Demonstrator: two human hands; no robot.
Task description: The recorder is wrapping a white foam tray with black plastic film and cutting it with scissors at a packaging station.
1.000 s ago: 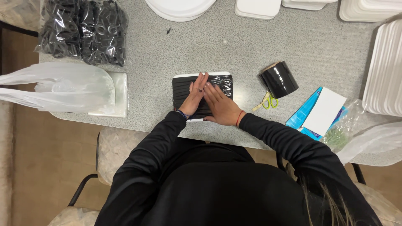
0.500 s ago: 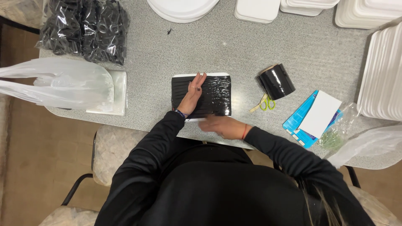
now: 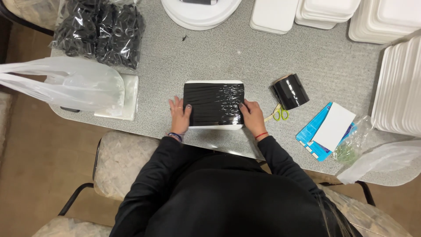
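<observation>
Two flat-pressed palms, left hand [image 3: 180, 115] and right hand [image 3: 252, 116], on film-wrapped tray [image 3: 213, 104], contents unclear.

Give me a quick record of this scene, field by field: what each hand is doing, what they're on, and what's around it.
left hand: left hand flat on the left edge of the wrapped tray
right hand: right hand pressing the tray's right edge
tray: white, rectangular, covered in shiny black film, lying flat on the grey table
to its right: black film roll, green-handled scissors
far left: bag of black items
top and right: stacked white trays
</observation>
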